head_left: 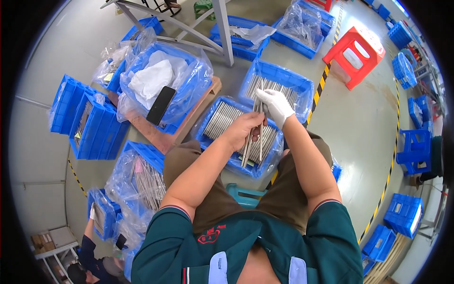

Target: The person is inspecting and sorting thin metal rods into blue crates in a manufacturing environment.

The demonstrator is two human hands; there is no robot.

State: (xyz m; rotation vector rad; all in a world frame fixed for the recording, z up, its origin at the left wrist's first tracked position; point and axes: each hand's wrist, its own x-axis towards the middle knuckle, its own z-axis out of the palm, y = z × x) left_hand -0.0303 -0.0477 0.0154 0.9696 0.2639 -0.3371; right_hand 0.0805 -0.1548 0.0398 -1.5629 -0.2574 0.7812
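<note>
My left hand (pixel 245 128), bare, is closed round a few slim metal rods (pixel 248 150). In a white glove, my right hand (pixel 275 105) grips the same rods nearer their upper ends. The rods stand at a slant above a blue crate (pixel 205 138) between my knees. That crate is lined with clear plastic and filled with similar rods (pixel 221 117) lying side by side. Just beyond it, a second blue crate (pixel 306 97) holds more rods in a row, partly hidden by my right hand.
A black phone (pixel 161 105) lies on a plastic-lined crate (pixel 187 54) at the left, over a wooden pallet (pixel 189 124). A red stool (pixel 355 56) stands at the far right. Lower left, another crate holds loose rods (pixel 147 182); a co-worker (pixel 97 253) is beside it.
</note>
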